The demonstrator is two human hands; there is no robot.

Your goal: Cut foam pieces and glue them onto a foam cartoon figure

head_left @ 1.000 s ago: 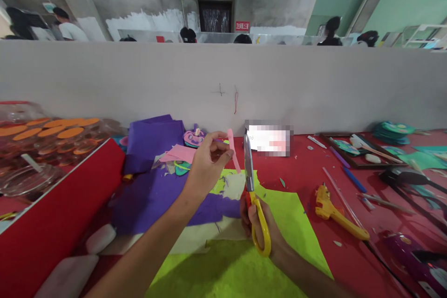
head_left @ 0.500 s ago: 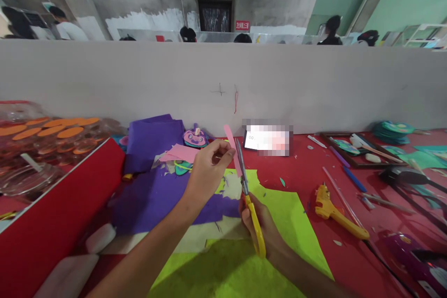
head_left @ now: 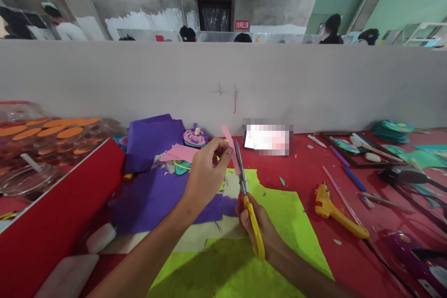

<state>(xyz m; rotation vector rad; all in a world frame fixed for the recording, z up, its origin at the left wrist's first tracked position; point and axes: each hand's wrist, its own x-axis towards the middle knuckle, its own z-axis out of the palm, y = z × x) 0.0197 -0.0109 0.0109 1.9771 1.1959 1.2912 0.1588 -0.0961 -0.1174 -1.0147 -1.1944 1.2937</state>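
My left hand (head_left: 208, 167) pinches a narrow pink strip (head_left: 228, 137), which looks like felt or craft foam, and holds it up over the table. In my right hand (head_left: 260, 221) is a pair of scissors (head_left: 256, 230) with yellow handles, blades pointing up and away. The blades lie along the right side of the pink strip, near its lower end. Whether they touch the strip I cannot tell. Beneath both hands lie a yellow-green felt sheet (head_left: 279, 209) and a purple sheet (head_left: 150, 205). More pink pieces (head_left: 179, 152) rest left of my left hand.
A lit phone (head_left: 267, 139) leans by the partition (head_left: 157, 74). To the right are a yellow glue gun (head_left: 340, 216), a dark tray (head_left: 363, 163) with tools and a purple device (head_left: 415, 256). A red board (head_left: 66, 195) and orange-topped containers (head_left: 52, 132) stand left. People are beyond the partition.
Both hands, with the pink strip and the scissors, have shifted slightly to the left. The grip of each hand looks the same.
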